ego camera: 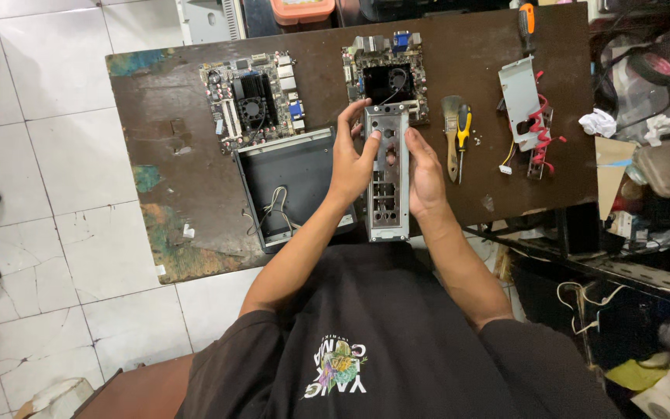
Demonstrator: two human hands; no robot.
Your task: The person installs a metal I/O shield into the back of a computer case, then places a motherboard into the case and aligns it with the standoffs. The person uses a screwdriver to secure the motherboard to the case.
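A black printed shirt (397,341) fills the foreground. Above it the left hand (350,159) and right hand (426,174) pinch the long edges of a thin, punched grey metal plate (387,174), held over the worn brown table (157,109) between an open steel case (292,182) and a square circuit board (385,74).

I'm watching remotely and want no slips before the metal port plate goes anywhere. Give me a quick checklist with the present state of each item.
1. Both hands on the metal port plate: ok, left hand and right hand grip its long edges.
2. Plate clear of the table: ok, held above it.
3. Open grey case reachable: ok, beside the left hand.
4. Cables in the case tucked away: not ok, loose wires lie inside.
5. Circuit boards apart from the plate: ok.
6. Plate bent or straight: cannot tell.
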